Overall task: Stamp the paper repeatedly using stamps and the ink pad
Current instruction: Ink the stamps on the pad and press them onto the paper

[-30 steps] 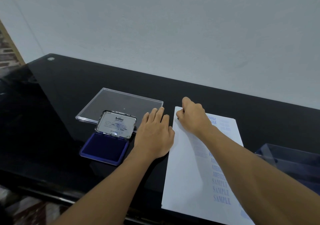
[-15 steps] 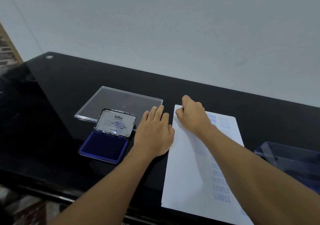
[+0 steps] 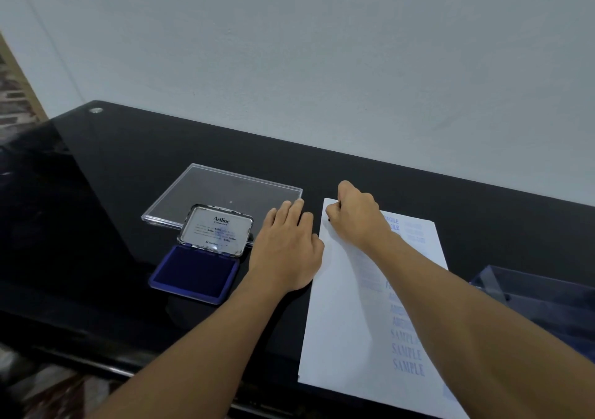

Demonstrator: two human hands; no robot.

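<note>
On the table [image 3: 96, 193], the ink pad [image 3: 196, 273] lies left of the paper [image 3: 341, 322], its lid standing up at the far side. Behind it, a flat clear case [image 3: 225, 189] lies nearer the wall. The left hand [image 3: 286, 251] rests flat between pad and paper. The right hand [image 3: 357, 219] sits on the paper's far left corner, curled round a mostly hidden stamp [image 3: 328, 219]. A clear box [image 3: 541, 299] stands right of the paper.

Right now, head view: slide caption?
Right hand presses a stamp on the paper's far-left corner; left hand rests flat beside the open ink pad.
</note>
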